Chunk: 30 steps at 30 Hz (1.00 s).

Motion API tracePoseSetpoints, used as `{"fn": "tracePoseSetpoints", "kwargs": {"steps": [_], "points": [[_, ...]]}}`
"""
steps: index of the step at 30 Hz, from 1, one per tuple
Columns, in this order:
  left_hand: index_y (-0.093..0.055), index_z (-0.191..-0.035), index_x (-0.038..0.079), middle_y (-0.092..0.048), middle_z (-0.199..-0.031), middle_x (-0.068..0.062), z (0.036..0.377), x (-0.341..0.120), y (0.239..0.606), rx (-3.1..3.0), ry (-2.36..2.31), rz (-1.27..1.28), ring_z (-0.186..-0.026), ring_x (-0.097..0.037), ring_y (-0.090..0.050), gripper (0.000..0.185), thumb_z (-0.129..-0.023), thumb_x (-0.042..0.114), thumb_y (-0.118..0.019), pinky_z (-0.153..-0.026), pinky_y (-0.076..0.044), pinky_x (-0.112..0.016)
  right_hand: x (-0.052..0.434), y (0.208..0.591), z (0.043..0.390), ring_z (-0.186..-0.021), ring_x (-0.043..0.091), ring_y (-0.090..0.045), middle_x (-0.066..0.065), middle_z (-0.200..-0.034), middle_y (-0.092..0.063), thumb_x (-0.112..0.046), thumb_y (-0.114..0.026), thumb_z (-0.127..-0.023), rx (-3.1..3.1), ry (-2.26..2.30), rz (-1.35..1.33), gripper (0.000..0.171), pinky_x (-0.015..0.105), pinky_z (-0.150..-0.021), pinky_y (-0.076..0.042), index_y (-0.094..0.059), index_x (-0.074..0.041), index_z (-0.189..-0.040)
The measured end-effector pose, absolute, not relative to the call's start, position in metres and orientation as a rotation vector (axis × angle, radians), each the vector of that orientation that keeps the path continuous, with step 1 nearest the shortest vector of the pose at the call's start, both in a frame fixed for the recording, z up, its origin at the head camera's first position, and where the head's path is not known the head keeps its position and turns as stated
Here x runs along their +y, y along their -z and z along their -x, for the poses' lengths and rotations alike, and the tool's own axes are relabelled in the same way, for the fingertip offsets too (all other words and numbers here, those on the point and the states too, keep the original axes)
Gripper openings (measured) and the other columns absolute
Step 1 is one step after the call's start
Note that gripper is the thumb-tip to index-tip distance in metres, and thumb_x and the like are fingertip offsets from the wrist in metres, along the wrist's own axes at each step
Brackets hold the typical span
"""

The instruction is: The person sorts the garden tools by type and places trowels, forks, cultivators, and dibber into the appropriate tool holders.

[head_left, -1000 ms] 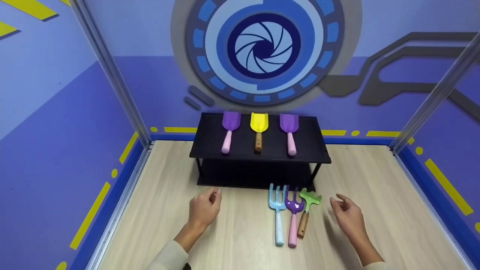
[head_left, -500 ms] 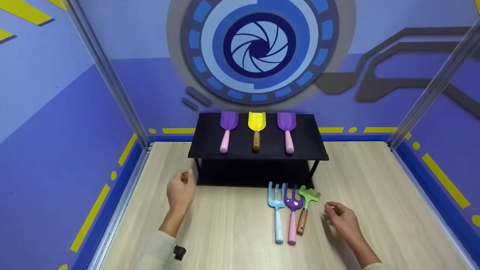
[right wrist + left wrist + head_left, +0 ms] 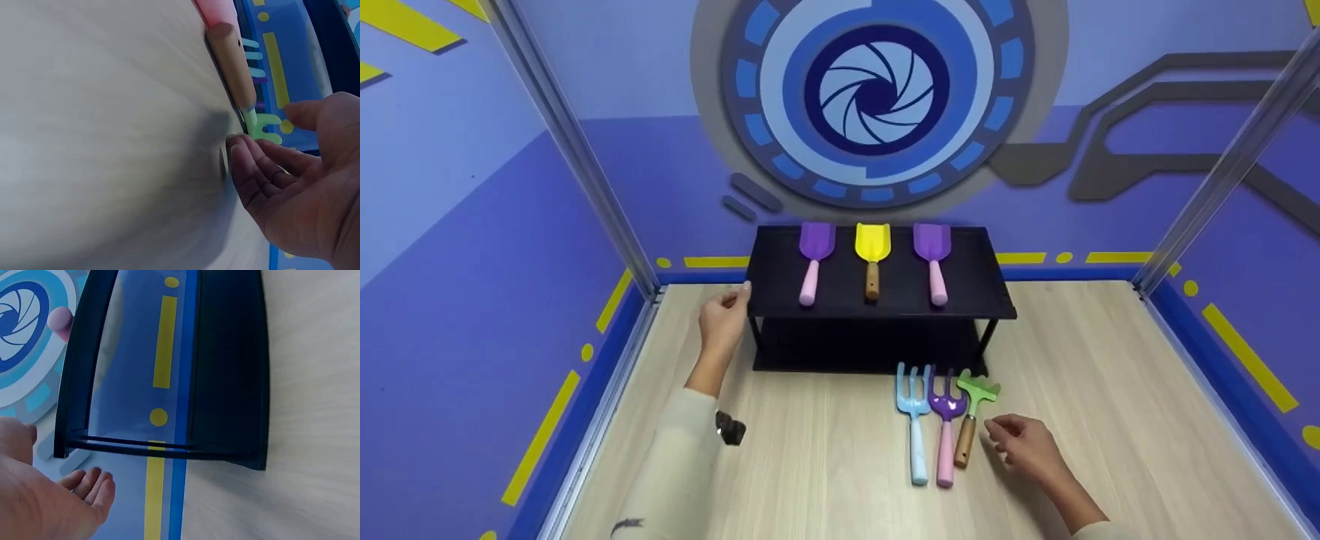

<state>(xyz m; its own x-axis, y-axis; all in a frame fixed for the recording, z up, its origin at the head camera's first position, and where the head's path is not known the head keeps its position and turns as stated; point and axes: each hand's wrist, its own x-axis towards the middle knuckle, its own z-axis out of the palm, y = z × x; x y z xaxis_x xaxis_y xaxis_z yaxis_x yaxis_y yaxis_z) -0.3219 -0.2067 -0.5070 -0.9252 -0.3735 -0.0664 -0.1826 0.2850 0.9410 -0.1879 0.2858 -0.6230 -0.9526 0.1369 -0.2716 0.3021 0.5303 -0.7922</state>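
My left hand (image 3: 722,321) is beside the left edge of a black two-tier shelf (image 3: 780,296), its thumb tip close to the upper tier. Whether it touches the shelf, I cannot tell. In the left wrist view its fingers (image 3: 90,486) bend loosely around nothing. Just right of a small green rake with a wooden handle (image 3: 965,442) is my right hand (image 3: 1027,448), holding nothing, with relaxed fingers. Left of that rake lie a purple hand fork with a pink handle (image 3: 946,450) and a light blue hand fork (image 3: 916,442).
On the upper tier lie a purple scoop (image 3: 817,240) at left, a yellow scoop (image 3: 873,241) in the middle and another purple scoop (image 3: 932,241) at right. Painted panels (image 3: 660,165) enclose the wooden table (image 3: 825,465) at the back and sides.
My left hand has moved left and then forward, up to the shelf's left side. My right hand has drifted a little left, closer to the green rake. The tools have stayed put.
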Motion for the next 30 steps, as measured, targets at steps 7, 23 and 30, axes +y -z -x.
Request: {"fn": "tracePoseSetpoints", "kwargs": {"steps": [7, 23, 30], "points": [[-0.064, -0.14, -0.003, -0.066, -0.14, -0.024, 0.33, -0.198, 0.513, -2.387, 1.693, -0.527, -0.13, -0.037, -0.063, 0.049, -0.111, 0.035, -0.057, -0.111, -0.052, -0.049, 0.272, 0.625, 0.191, -0.079, 0.017, -0.065, 0.009, -0.095, -0.073, -0.033, -0.073, -0.102, 2.579, 1.329, -0.349, 0.038, 0.029, -0.061, -0.054, -0.074, 0.002, -0.116], [-0.072, -0.12, 0.001, -0.071, -0.12, -0.02, 0.335, -0.188, 0.531, -2.209, 1.743, -0.469, -0.107, -0.03, -0.063, 0.037, -0.11, 0.035, -0.06, -0.096, -0.052, -0.043, 0.263, 0.625, 0.201, -0.069, 0.016, -0.052, 0.002, -0.077, -0.058, -0.04, -0.083, -0.092, 2.61, 1.213, -0.267, 0.039, 0.029, -0.058, -0.04, -0.065, -0.006, -0.087], [-0.068, -0.103, 0.006, -0.065, -0.099, -0.008, 0.336, -0.184, 0.535, -2.146, 1.779, -0.465, -0.089, -0.019, -0.061, 0.033, -0.11, 0.037, -0.059, -0.083, -0.056, -0.031, 0.267, 0.625, 0.205, -0.066, 0.014, -0.052, 0.001, -0.077, -0.058, -0.036, -0.082, -0.091, 2.565, 1.231, -0.322, 0.034, 0.029, -0.056, -0.041, -0.067, -0.005, -0.092]]}}
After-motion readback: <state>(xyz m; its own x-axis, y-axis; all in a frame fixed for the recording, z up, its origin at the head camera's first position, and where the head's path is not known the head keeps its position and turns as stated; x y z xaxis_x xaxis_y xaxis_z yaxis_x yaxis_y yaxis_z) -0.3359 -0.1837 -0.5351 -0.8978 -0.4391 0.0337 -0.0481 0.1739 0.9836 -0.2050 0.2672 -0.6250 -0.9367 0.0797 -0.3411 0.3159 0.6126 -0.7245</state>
